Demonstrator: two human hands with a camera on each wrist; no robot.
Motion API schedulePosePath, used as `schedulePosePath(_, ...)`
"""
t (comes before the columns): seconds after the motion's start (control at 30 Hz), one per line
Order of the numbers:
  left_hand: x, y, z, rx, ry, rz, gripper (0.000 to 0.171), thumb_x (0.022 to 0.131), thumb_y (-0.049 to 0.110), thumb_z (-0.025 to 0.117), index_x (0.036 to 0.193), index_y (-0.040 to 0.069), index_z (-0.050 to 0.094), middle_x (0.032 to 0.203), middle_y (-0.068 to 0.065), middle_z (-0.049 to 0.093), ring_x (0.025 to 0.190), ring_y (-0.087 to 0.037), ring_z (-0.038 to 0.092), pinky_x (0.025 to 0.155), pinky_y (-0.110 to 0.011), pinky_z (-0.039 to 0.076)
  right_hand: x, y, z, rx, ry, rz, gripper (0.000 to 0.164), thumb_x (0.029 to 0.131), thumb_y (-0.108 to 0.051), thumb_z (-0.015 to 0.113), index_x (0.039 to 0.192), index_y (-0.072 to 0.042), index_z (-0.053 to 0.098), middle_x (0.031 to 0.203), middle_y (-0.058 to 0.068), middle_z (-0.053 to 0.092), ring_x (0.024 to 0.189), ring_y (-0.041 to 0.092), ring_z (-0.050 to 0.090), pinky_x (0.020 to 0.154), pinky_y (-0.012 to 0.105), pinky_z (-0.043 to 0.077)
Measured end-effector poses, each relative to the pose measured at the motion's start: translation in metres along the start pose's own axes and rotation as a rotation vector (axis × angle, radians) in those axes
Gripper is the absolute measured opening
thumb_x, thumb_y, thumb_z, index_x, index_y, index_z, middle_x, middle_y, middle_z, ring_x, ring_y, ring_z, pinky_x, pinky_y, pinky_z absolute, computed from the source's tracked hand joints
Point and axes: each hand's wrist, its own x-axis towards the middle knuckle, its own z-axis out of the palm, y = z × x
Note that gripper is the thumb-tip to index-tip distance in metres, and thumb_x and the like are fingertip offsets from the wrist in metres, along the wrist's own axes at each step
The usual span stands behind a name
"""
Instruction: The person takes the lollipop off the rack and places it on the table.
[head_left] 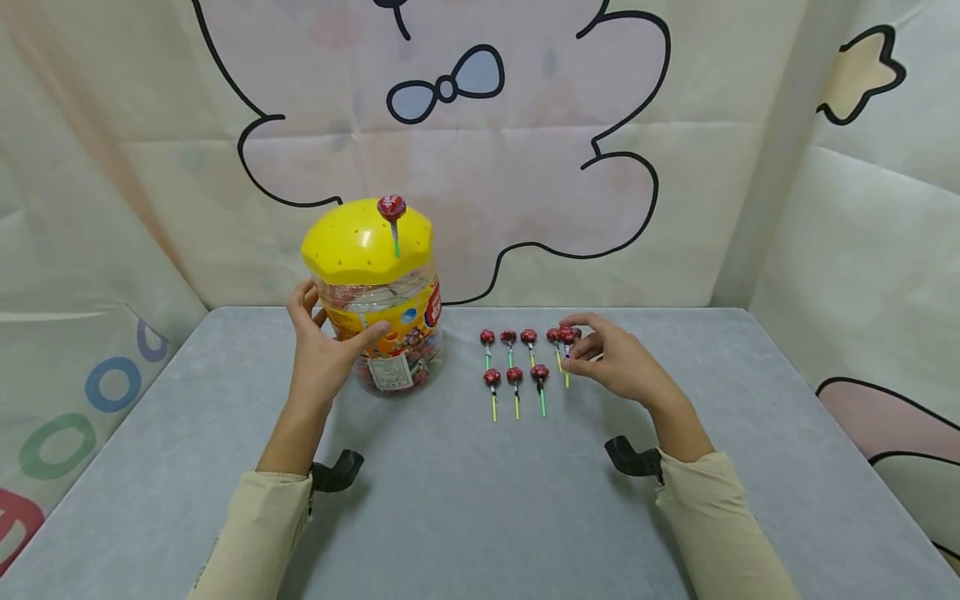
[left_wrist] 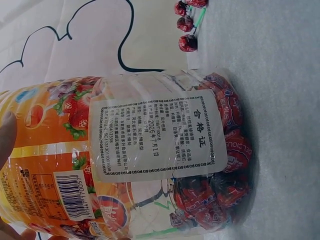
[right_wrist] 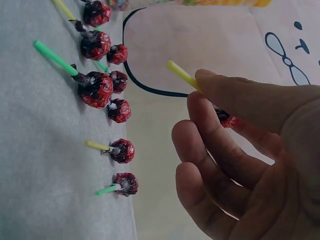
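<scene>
A clear plastic lollipop jar (head_left: 375,292) with a yellow lid (head_left: 360,242) stands on the table at left of centre. My left hand (head_left: 330,346) grips its side, thumb across the front label and fingers round the left. Wrapped red lollipops show through the jar's lower wall in the left wrist view. My right hand (head_left: 618,358) pinches a lollipop (right_wrist: 182,75) by its yellow stick between thumb and index finger; the fingers partly hide its red head. Near that hand, several red lollipops (head_left: 514,376) with green or yellow sticks lie in two rows.
One lollipop (head_left: 392,208) stands upright at the jar's lid. A grey cloth covers the table (head_left: 480,517). Behind it hangs a printed curtain (head_left: 525,192) close to the table's back edge, with more fabric at both sides. Black straps (head_left: 337,471) sit on the wrists.
</scene>
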Motion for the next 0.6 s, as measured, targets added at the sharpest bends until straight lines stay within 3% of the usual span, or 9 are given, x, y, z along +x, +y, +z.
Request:
schedulePosePath(0.23, 0.0, 0.001, 0.0, -0.004, -0.001, 0.008, 0.104, 0.081, 0.038, 0.082, 0.151, 0.034, 0.007, 0.16, -0.001, 0.015, 0.152, -0.028, 0.016, 0.12, -0.063, 0.024, 0.003, 0.007, 0.003, -0.007, -0.021, 0.017, 0.056, 0.088, -0.014, 0.076, 0.138, -0.011, 0.051, 0.095, 0.006, 0.071, 0.089, 0.021, 0.063, 0.075, 0.031, 0.048)
schedulePosePath(0.6, 0.0, 0.002, 0.0, -0.001, -0.004, 0.004, 0.103, 0.081, 0.038, 0.082, 0.151, 0.035, 0.007, 0.16, -0.002, 0.015, 0.152, -0.029, 0.014, 0.121, -0.063, 0.023, 0.009, 0.019, 0.01, -0.024, -0.137, 0.035, 0.055, 0.088, -0.013, 0.076, 0.137, -0.007, 0.051, 0.092, 0.005, 0.074, 0.086, 0.017, 0.063, 0.071, 0.03, 0.045)
